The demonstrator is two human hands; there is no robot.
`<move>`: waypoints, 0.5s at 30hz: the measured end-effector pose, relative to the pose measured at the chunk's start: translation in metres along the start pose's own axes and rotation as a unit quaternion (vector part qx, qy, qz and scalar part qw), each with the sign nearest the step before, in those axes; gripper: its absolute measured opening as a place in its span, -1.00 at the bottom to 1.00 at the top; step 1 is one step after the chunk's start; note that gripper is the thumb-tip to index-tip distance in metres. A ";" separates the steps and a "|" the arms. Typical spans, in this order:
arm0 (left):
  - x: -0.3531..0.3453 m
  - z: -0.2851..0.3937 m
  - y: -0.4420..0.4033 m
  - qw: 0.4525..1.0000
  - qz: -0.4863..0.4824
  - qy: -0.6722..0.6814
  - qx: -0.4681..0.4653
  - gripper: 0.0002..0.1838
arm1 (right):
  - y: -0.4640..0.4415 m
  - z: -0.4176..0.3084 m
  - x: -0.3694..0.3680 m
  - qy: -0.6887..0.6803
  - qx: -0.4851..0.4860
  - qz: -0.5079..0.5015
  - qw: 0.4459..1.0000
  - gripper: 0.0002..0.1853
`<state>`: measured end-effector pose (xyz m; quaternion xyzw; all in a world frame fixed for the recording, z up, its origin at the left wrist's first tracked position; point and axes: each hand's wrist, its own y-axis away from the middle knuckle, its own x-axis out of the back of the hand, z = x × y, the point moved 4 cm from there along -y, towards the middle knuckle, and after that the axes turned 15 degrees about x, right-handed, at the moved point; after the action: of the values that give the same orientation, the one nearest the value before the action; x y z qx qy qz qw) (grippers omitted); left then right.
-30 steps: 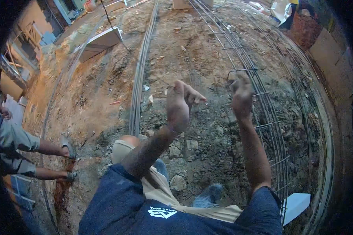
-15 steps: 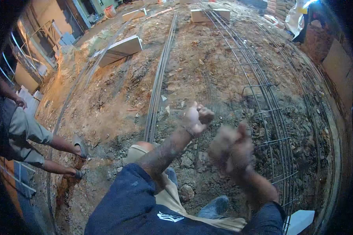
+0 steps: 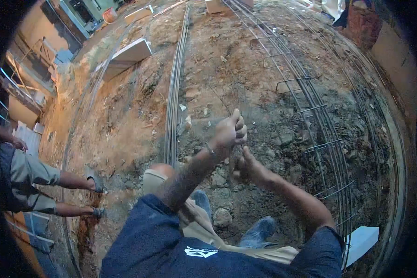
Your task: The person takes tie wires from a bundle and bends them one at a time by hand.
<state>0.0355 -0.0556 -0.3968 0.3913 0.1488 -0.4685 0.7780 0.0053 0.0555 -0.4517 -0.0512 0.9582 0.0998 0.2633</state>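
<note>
My left hand (image 3: 231, 131) is closed in a fist with its thumb up, a band on the wrist. Thin dark strands that look like wire (image 3: 221, 98) stick out above it. Just below and to the right, my right hand (image 3: 248, 166) is also closed, its thumb pointing up toward the left fist. What lies inside the right fingers is too small to make out. Both hands are in the air over rough soil, between a bundle of long steel bars (image 3: 173, 92) and a rebar cage (image 3: 310, 99) with square stirrups.
At the left stands another person (image 3: 32, 176) in shorts and sandals. White blocks lie on the ground, one at upper left (image 3: 127, 58) and one at lower right (image 3: 362, 243). More long bars (image 3: 370, 106) run along the right. A stone (image 3: 222, 217) lies between my boots.
My hands have come together; the right moved left and up, close under the left. The left fingers have closed into a fist. The view has shifted slightly.
</note>
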 end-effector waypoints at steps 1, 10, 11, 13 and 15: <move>-0.005 0.002 0.006 0.998 -0.031 0.031 0.039 -0.56 | 0.005 0.011 -0.017 -0.153 -0.034 0.000 0.988 -0.29; -0.015 -0.037 -0.009 0.956 -0.160 0.244 0.034 -0.55 | 0.026 -0.128 -0.042 -0.193 0.426 0.034 0.884 -0.71; -0.020 -0.044 -0.009 0.966 -0.142 0.216 0.001 -0.53 | 0.025 -0.133 -0.034 -0.187 0.428 0.042 0.883 -0.71; -0.035 -0.048 -0.003 0.973 -0.126 0.189 -0.030 -0.50 | 0.029 -0.144 -0.018 -0.199 0.521 0.102 0.824 -0.80; -0.035 -0.049 0.001 0.993 -0.051 0.066 -0.086 -0.51 | 0.023 -0.143 -0.004 -0.165 0.543 0.160 0.808 -0.86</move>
<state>0.0251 0.0028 -0.4078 0.3451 0.2591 -0.4658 0.7725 -0.0653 0.0470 -0.3259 0.2718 0.7927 -0.3891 0.3826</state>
